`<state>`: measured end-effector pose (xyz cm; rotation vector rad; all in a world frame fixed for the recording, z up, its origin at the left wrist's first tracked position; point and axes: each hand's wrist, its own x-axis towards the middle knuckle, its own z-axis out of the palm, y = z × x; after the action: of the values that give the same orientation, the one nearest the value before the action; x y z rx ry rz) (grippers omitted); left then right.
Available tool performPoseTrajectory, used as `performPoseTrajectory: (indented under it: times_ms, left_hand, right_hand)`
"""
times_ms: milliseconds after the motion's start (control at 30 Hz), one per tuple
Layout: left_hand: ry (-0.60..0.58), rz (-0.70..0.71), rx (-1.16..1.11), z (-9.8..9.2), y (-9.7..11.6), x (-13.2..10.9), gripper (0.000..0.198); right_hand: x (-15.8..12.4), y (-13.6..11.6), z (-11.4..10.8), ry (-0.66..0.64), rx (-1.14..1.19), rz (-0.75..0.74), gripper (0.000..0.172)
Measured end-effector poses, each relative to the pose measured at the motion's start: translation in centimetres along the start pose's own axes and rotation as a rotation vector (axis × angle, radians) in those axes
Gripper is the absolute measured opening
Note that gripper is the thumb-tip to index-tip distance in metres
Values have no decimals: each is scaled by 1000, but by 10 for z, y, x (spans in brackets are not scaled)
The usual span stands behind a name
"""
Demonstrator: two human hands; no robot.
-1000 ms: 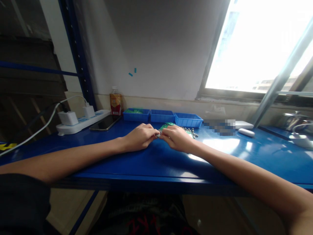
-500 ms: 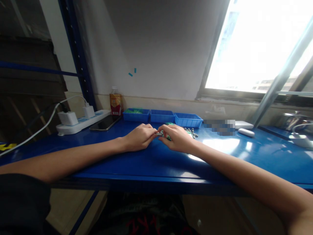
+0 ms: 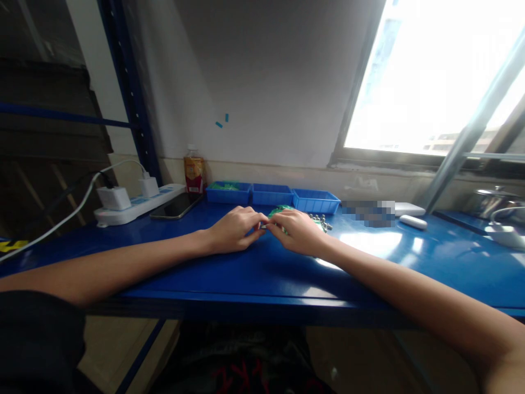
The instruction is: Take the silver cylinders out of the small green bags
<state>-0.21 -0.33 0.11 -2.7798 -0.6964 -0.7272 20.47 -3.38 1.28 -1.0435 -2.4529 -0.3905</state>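
Light source: window (image 3: 435,76), upper right, blown out to near white; detail outside mostly lost.
Glare: bright patches on the table (image 3: 369,241) below the window, one more by the right hand (image 3: 299,232).
Shadow: left side dim; rack (image 3: 127,93) and the space behind it nearly black; underside of the table dark.
Wall (image 3: 266,82): even grey, darker toward the left.
Sharpness: soft overall; small parts between the hands too blurred to make out.
Distortion: wide-angle stretch at the edges; forearms swell toward the corners.
Masking: one pixelated block right of the trays (image 3: 273,194).
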Motion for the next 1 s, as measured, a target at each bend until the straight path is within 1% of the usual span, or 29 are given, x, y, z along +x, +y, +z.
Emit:
performPoseTrajectory:
  times_ms: [67,167,300,433,567,667,767,833,933,1000]
  left_hand:
    - [-5,-1,15,0,0,0,23]
    - [-24,-19,34,0,0,1,25]
    - [-35,-19,49,0,-1,1,29]
    - [-61,-17,38,-1,0,2,31]
    - [-44,-25,4,-1,0,2,26]
    - [-15,-15,-19,-1,0,1,30]
    - [-10,-10,-1,0,0,1,24]
    - [-21,-12,23,0,1,1,23]
    - [-41,-16,50,-1,1,1,28]
    - [-51,-17,60,-1,1,1,30]
  right_hand:
    - [0,0,0,-4,1,8,30]
    - [-1,-1,0,7,29,31,21]
    - [-3,0,0,34,61,31,21]
    - [-2,0,0,40,57,14,15]
    - [-2,0,1,18,16,27,20]
    - [-2,-1,0,-3,-10,33,26]
    - [-1,-2,0,-25,-20,16,29]
    - [-1,-3,-1,-37,-11,22,28]
    - [-2,-3,-2,-39,10,52,20]
    - [-2,-3,-3,-26,21,63,21]
